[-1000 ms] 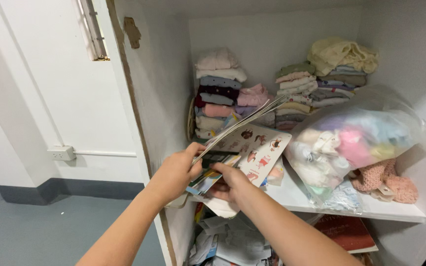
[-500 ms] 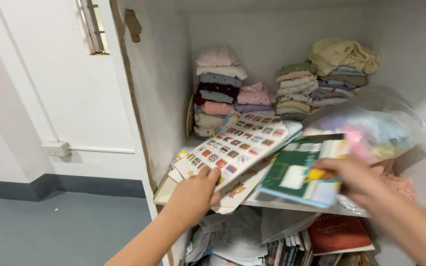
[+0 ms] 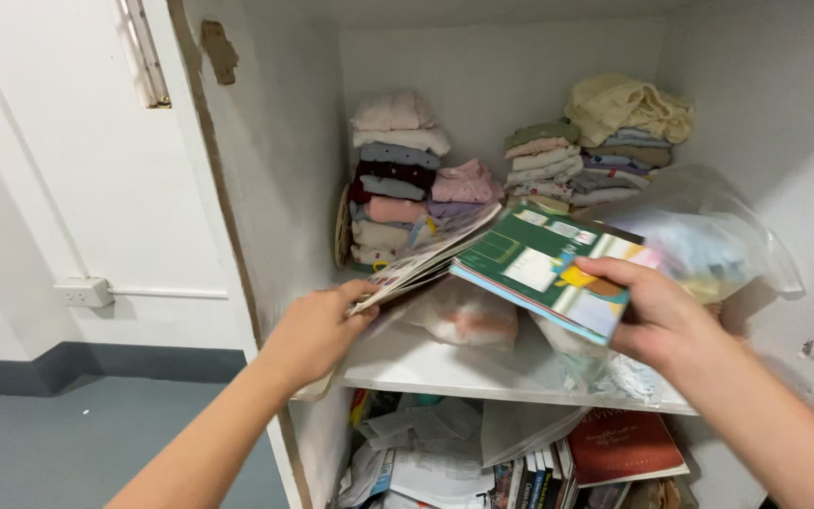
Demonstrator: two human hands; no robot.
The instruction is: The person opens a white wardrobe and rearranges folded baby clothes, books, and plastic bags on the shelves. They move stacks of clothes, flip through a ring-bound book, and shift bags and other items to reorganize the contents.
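Green booklets (image 3: 544,269): thin, light, floppy stack, likely to fan; pinched at near edge by right hand (image 3: 657,316). Left hand (image 3: 317,330) clamps picture sheets (image 3: 426,259) lifted off shelf (image 3: 445,368) beyond.

Folded clothes (image 3: 398,179), clear bag (image 3: 699,240), perhaps of socks.
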